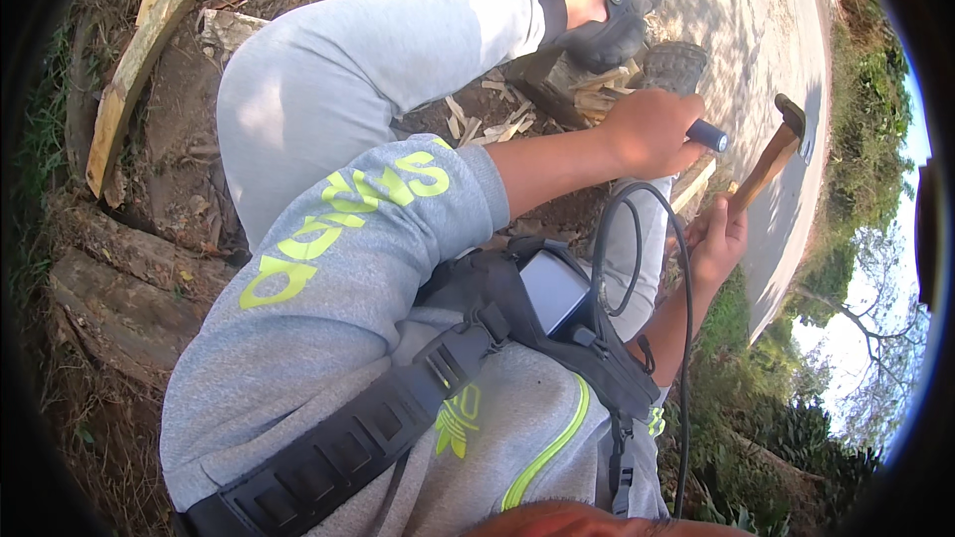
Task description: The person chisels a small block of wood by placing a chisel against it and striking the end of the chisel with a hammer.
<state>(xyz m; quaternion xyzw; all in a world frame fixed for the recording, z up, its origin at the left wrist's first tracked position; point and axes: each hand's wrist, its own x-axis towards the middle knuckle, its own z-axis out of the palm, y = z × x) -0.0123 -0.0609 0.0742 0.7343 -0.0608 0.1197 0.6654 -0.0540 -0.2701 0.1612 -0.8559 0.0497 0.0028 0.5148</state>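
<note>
My left hand (652, 129) is closed around a tool with a dark blue handle (708, 135), held over a chunk of wood (572, 85) with pale split sticks (602, 99) on it. My right hand (718, 239) grips the wooden handle of a hammer (771, 164). Its dark head (793, 119) is raised to the right of the blue-handled tool. What the tool's working end looks like is hidden behind my left hand.
My bent leg in grey trousers (328, 70) ends in a black sandal (617, 15) beside the wood chunk. Wood chips (477, 119) lie on the dirt. A pale curved plank (139, 50) lies at the left. A concrete road (766, 10) and bushes (865, 119) lie beyond.
</note>
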